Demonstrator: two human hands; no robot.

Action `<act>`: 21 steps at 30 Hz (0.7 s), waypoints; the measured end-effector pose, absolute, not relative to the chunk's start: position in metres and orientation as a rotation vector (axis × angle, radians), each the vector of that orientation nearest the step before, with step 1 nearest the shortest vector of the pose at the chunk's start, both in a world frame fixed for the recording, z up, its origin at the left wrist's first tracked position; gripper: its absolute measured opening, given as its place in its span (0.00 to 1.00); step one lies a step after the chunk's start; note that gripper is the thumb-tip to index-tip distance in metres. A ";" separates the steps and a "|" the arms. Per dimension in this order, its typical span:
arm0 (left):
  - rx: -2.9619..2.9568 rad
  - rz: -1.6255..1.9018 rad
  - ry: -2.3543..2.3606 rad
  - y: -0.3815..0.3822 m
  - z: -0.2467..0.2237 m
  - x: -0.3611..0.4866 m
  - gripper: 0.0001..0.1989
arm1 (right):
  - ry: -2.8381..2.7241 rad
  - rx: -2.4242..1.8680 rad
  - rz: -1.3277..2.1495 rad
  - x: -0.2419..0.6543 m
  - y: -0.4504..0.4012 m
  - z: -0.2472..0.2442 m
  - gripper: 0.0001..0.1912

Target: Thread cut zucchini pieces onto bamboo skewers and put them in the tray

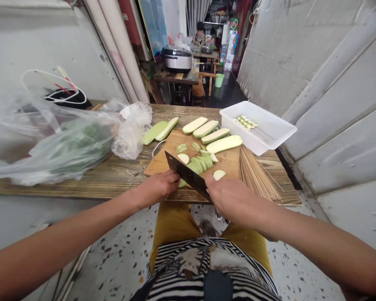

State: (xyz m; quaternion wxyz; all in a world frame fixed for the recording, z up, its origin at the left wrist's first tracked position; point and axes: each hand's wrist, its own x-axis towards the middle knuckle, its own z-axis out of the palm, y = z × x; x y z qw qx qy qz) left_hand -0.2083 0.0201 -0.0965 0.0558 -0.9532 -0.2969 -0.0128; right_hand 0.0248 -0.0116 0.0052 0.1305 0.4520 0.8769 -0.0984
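Head view, looking down over a wooden bench (113, 177). Right hand (233, 201) has a closed grip on a cleaver (186, 172), handle hidden inside the fist, blade tilted down across the board. Left hand (157, 188) sits curled just beside the blade, fingers (174, 177) against the squash slices (198, 164); whether that grip holds anything, cannot tell. Slices lie fanned in half-rounds by the blade, on a wooden cutting board (161, 163). Long pale squash strips (224, 144) lie further up the board, more on the bench. White plastic tray (257, 125) holds skewered pieces; loose bamboo skewers (257, 177) lie fanned beside the board. Plastic bag (65, 146) of greens lies to the left.
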 end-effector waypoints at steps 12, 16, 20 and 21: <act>-3.002 -0.166 -0.976 0.023 -0.100 -0.214 0.15 | 2.543 1.291 -0.280 0.024 -0.003 -0.010 0.10; -2.956 -0.159 -0.992 0.023 -0.104 -0.217 0.15 | 2.568 1.337 -0.265 0.025 -0.010 0.004 0.10; -2.888 -0.136 -0.924 0.020 -0.106 -0.220 0.17 | 2.601 1.337 -0.242 0.027 -0.014 0.009 0.09; -2.883 -0.141 -0.911 0.020 -0.107 -0.220 0.17 | 2.596 1.330 -0.246 0.027 -0.015 0.009 0.10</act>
